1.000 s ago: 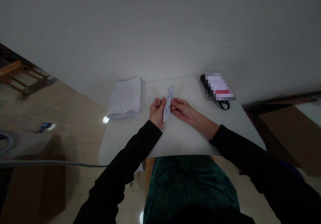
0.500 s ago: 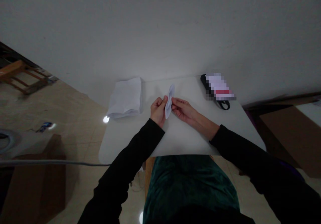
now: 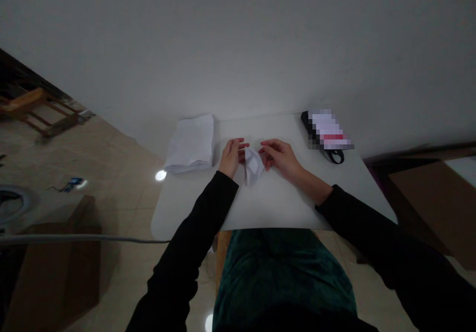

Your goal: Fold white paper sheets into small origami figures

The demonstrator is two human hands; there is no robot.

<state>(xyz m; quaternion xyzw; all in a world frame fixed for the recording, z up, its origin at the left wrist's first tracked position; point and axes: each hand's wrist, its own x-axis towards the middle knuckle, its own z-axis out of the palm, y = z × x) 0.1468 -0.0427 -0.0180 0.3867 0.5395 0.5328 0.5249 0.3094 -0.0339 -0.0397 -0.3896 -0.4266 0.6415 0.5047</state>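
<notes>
A small folded white paper (image 3: 254,167) stands partly opened out over the middle of the white table (image 3: 275,205), its creased faces showing. On its left side is my left hand (image 3: 231,157), fingers stretched out and apart, the tips close by the paper's upper left edge. My right hand (image 3: 281,157) is curled at the paper's right edge, with thumb and lower fingers on it and the index finger lifted off. Whether the paper's lower tip rests on the tabletop I cannot tell.
A stack of white paper sheets (image 3: 191,143) lies at the table's back left. At the back right sits a black case (image 3: 311,126) with a wrist loop, partly under a blurred white and red patch. A grey wall (image 3: 238,49) rises behind the table; a cable (image 3: 111,240) runs at left.
The folded paper, narrow and edge-on before, is now spread wider and sits lower. My left fingers have loosened from their pinch and straightened. The view has shifted slightly.
</notes>
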